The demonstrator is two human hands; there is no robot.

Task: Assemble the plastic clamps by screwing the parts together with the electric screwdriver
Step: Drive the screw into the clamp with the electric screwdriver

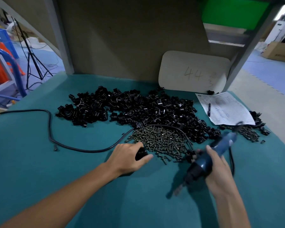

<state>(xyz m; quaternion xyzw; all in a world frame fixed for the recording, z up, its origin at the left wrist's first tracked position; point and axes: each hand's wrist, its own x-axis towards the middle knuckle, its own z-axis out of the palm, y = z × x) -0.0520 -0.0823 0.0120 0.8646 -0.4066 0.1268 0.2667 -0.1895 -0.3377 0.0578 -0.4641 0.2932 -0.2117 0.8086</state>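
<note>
A big heap of black plastic clamp parts (pixel 130 107) covers the middle of the green table (pixel 39 162). In front of it lies a pile of dark screws (pixel 161 140). My left hand (pixel 130 157) grips a black clamp part (pixel 141 154) at the near left edge of the screw pile. My right hand (pixel 215 168) holds the blue electric screwdriver (pixel 209 158) by its body, bit pointing down toward me and blurred. Its black cable (pixel 69 145) loops across the table to the left.
A printed sheet (pixel 224 107) with a pen (pixel 209 109) lies at the right rear, beside more clamps and screws (pixel 248 132). A white board marked 44 (pixel 194 71) leans on the back panel. One loose screw (pixel 55 147) lies left of the cable.
</note>
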